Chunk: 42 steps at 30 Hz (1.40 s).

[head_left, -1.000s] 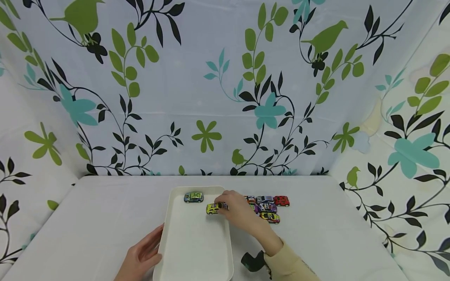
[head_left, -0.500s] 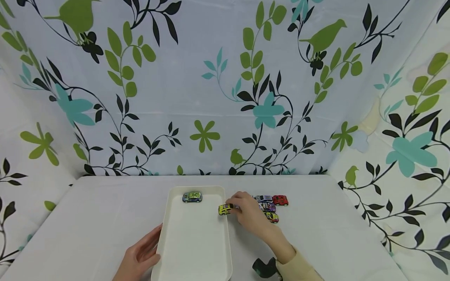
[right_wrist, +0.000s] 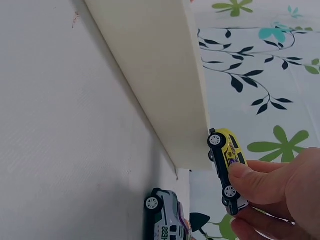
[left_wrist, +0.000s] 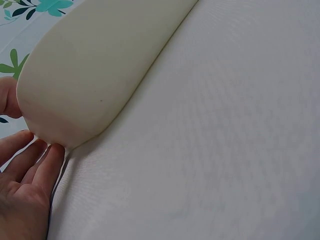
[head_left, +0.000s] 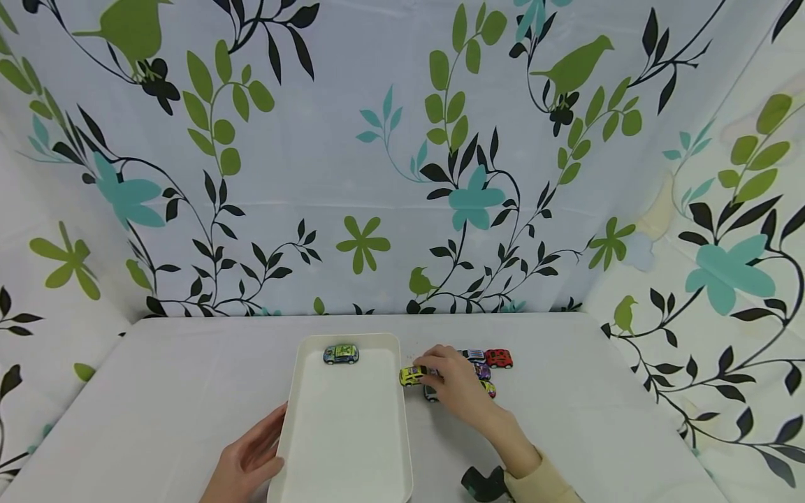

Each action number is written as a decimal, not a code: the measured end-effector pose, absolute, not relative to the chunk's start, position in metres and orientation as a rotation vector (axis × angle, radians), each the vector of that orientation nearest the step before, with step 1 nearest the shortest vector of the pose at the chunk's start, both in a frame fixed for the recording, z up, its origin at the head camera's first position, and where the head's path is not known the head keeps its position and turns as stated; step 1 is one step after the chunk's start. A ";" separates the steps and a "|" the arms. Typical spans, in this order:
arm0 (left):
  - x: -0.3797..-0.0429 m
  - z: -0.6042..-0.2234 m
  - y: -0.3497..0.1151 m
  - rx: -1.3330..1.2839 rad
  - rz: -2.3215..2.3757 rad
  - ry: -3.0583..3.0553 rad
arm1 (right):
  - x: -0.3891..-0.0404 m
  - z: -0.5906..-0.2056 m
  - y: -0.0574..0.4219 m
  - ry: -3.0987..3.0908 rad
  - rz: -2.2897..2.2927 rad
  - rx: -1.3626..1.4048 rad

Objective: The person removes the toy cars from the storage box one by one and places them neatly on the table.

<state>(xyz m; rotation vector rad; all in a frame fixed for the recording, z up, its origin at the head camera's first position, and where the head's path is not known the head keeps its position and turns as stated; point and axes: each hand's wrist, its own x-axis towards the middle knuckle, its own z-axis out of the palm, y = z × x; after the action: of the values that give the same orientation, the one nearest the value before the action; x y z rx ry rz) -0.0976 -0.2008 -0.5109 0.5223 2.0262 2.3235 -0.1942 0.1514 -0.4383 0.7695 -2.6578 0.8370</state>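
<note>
In the head view, my right hand point(head_left: 462, 388) pinches a yellow toy car point(head_left: 411, 376) just off the tray's right rim. From the right wrist view, the thumb presses the side of that yellow toy car point(right_wrist: 226, 160), which is tilted with its wheels showing. My left hand point(head_left: 248, 457) rests against the left side of the white tray point(head_left: 407, 440), thumb and fingertips touching its outer wall point(left_wrist: 95, 75). A green and blue toy car point(head_left: 341, 354) sits inside the tray at its far end. A white and dark toy car point(right_wrist: 167, 215) stands below my right hand.
Right of the tray, several toy cars are grouped together, partly hidden by my right hand: a red one point(head_left: 499, 358), a purple one point(head_left: 482, 371) and others. A dark device point(head_left: 484, 483) is at my right wrist. A patterned curtain point(head_left: 302, 175) hangs behind the white table point(head_left: 585, 433).
My right hand has moved right with the yellow toy car, from over the tray to outside its right rim. A white and dark car now shows beneath it. My left hand stays at the tray.
</note>
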 end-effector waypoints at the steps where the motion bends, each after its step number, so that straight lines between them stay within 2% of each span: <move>1: -0.098 -0.511 -0.201 0.535 2.325 2.021 | -0.194 -0.439 0.152 -2.655 0.832 0.766; 22: -0.097 -0.513 -0.202 0.586 2.340 2.000 | -0.192 -0.448 0.200 -2.652 0.924 0.552; 42: -0.097 -0.511 -0.200 0.574 2.338 2.000 | -0.195 -0.468 0.246 -2.584 0.839 0.494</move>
<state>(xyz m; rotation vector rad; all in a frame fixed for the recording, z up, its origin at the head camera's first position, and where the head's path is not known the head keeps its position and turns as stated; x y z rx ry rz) -0.0966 -0.2004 -0.5115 0.5740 2.0001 2.3385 -0.1951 0.2462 -0.4682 0.4935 -2.5839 0.8385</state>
